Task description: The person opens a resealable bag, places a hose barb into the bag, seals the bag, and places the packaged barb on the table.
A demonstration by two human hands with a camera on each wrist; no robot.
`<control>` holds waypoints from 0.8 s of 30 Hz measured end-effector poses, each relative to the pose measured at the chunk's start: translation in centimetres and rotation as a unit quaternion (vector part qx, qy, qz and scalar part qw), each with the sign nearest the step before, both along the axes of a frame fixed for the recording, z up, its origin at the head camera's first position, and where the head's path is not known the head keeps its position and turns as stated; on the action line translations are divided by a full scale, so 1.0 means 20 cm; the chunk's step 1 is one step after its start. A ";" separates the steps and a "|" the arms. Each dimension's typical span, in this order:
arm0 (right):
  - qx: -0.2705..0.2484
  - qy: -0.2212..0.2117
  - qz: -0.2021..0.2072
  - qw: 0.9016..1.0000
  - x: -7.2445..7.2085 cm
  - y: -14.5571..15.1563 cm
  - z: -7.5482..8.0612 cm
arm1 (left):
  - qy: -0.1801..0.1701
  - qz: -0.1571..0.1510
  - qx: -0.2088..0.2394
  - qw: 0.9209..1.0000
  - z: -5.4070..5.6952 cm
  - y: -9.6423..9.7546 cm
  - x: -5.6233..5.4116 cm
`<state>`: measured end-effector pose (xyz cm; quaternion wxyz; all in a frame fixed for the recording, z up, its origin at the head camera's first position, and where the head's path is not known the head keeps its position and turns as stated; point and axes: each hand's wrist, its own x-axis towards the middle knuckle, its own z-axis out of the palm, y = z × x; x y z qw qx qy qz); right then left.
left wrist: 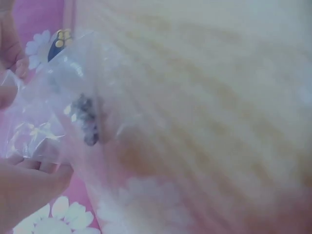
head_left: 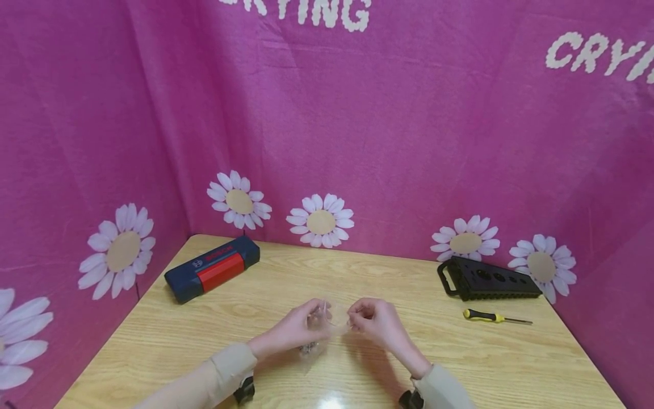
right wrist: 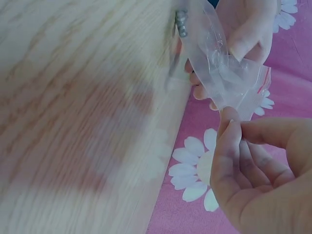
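A clear plastic zip bag (head_left: 313, 359) is held between both hands above the table. My left hand (head_left: 293, 328) grips it, thumb on one face and fingers behind, as the right wrist view shows. Thumb and index finger of my right hand (head_left: 378, 321) pinch a corner at the bag's mouth, near the red line on the plastic (right wrist: 263, 80). Small dark metal pieces (left wrist: 87, 119), perhaps screws or bolts, lie bunched at the bag's lower end; their exact kind is too blurred to tell.
On the wooden table (head_left: 204, 352), a dark blue and red Bosch case (head_left: 214, 268) lies at the back left. A black holder with holes and a handle (head_left: 487, 279) stands at the back right. A yellow and black screwdriver (head_left: 485, 316) lies before it. Pink cloth (head_left: 357, 142) surrounds the table.
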<state>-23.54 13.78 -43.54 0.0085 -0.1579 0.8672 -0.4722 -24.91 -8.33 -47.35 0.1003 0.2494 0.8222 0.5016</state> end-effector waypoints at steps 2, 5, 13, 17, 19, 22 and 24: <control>-0.002 -0.004 0.000 1.000 0.00 0.00 0.01 | 0.008 -0.013 0.022 1.000 0.01 -0.01 -0.01; 0.000 -0.005 0.001 1.000 -0.01 0.01 0.02 | 0.010 -0.011 0.060 0.998 0.04 -0.01 -0.01; 0.004 -0.005 0.017 1.000 -0.02 0.01 0.04 | -0.002 0.071 0.077 0.995 0.10 0.01 -0.02; 0.008 -0.002 0.023 1.000 -0.02 0.01 0.05 | 0.005 0.094 0.087 0.992 0.11 0.02 -0.03; 0.012 0.002 0.027 1.000 -0.01 0.01 0.05 | 0.007 0.107 0.098 0.989 0.12 0.02 -0.03; 0.017 0.014 0.033 0.999 -0.01 0.01 0.06 | 0.010 0.124 0.116 0.985 0.12 0.02 -0.04; 0.021 0.025 0.036 0.999 0.00 0.01 0.06 | 0.009 0.136 0.123 0.983 0.12 0.02 -0.05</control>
